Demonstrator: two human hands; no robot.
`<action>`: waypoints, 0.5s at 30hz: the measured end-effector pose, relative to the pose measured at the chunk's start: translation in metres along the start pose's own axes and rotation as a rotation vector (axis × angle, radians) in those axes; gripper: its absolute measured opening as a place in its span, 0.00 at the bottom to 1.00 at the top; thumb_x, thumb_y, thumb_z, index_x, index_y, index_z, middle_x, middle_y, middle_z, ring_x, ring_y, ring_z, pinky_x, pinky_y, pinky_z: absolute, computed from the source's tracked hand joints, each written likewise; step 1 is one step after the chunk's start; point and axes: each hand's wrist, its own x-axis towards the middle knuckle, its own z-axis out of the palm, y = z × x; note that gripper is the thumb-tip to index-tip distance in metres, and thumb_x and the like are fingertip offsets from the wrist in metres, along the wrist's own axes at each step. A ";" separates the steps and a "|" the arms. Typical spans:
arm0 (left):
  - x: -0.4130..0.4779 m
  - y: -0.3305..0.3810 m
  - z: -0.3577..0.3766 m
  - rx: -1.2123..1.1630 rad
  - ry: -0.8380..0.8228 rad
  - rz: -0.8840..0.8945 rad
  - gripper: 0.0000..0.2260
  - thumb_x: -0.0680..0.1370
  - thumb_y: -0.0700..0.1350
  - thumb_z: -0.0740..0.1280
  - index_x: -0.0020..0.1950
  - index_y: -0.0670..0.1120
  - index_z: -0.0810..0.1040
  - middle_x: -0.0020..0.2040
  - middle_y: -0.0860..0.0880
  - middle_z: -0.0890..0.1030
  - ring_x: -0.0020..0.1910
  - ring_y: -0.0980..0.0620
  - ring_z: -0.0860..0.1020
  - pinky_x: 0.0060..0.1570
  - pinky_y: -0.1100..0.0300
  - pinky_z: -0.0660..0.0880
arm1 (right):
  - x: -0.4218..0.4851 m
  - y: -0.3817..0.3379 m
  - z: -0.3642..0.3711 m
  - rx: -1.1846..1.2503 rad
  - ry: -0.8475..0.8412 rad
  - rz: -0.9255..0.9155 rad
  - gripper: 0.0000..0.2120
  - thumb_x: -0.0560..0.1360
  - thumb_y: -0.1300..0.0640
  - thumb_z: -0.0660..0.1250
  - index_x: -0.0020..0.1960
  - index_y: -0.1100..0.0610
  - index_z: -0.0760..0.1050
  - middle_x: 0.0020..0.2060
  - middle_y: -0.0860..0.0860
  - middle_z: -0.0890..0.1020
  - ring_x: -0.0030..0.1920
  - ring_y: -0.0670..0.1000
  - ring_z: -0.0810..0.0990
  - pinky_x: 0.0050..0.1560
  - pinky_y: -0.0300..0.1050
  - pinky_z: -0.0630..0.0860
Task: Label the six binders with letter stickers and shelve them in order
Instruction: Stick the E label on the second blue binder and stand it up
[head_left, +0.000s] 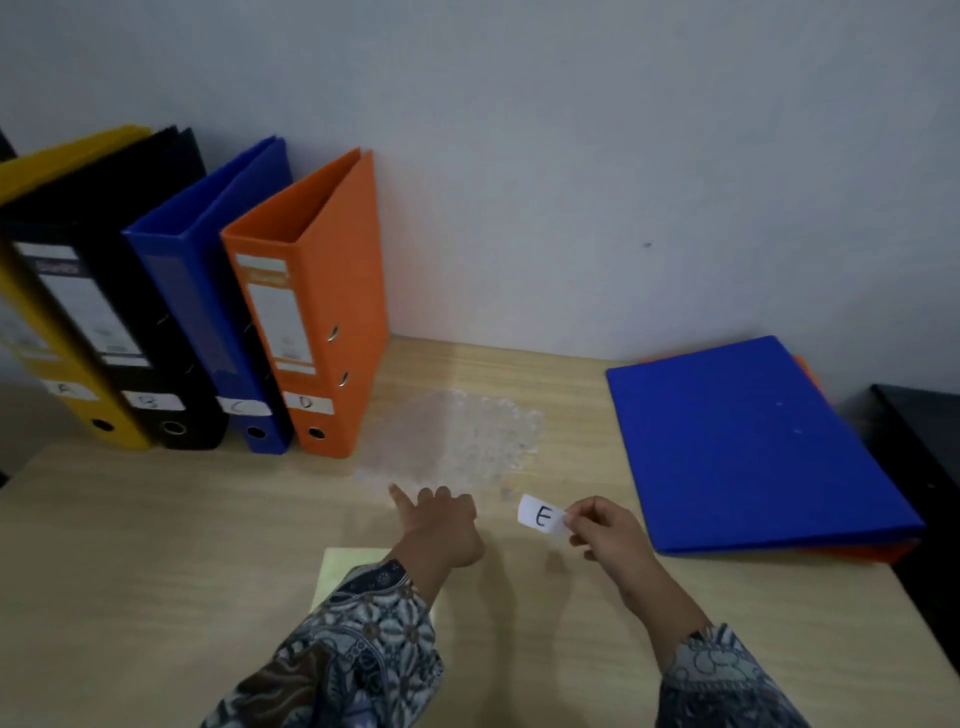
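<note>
Four binders stand in a row against the wall at the left: yellow (78, 384) with sticker A, black (130, 291) with B, blue (208, 270) with C, orange (332, 291) with D. A second blue binder (743, 447) lies flat at the right on top of an orange one (883, 553), of which only edges show. My right hand (605, 530) pinches a white sticker marked E (543, 514) above the table. My left hand (441, 525) hovers over the table with its index finger pointing forward and the other fingers curled, holding nothing. A pale yellow sheet (353, 564) lies under my left forearm.
The wooden table (156, 545) has a worn, whitish patch (457, 441) in its middle, just right of the orange binder. A dark object (919, 447) stands past the table's right edge. A plain wall rises behind the table.
</note>
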 end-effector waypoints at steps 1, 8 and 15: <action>0.002 0.015 -0.004 -0.025 0.000 0.024 0.19 0.76 0.47 0.60 0.68 0.53 0.69 0.69 0.45 0.67 0.71 0.41 0.61 0.68 0.30 0.38 | 0.006 0.000 -0.016 0.010 0.044 -0.013 0.06 0.75 0.63 0.66 0.39 0.58 0.75 0.39 0.54 0.80 0.38 0.53 0.77 0.36 0.41 0.71; 0.022 0.127 -0.032 -0.143 0.000 0.184 0.21 0.76 0.49 0.62 0.69 0.55 0.67 0.70 0.45 0.66 0.73 0.42 0.59 0.69 0.31 0.38 | 0.043 0.002 -0.136 0.018 0.455 -0.199 0.02 0.76 0.62 0.66 0.45 0.60 0.76 0.42 0.59 0.78 0.36 0.52 0.72 0.33 0.44 0.70; 0.046 0.208 -0.041 -0.272 -0.019 0.312 0.22 0.76 0.51 0.63 0.69 0.54 0.65 0.71 0.47 0.64 0.72 0.44 0.60 0.71 0.36 0.48 | 0.065 0.018 -0.244 -0.308 0.861 -0.108 0.04 0.74 0.54 0.66 0.46 0.53 0.78 0.52 0.60 0.77 0.56 0.64 0.73 0.58 0.60 0.68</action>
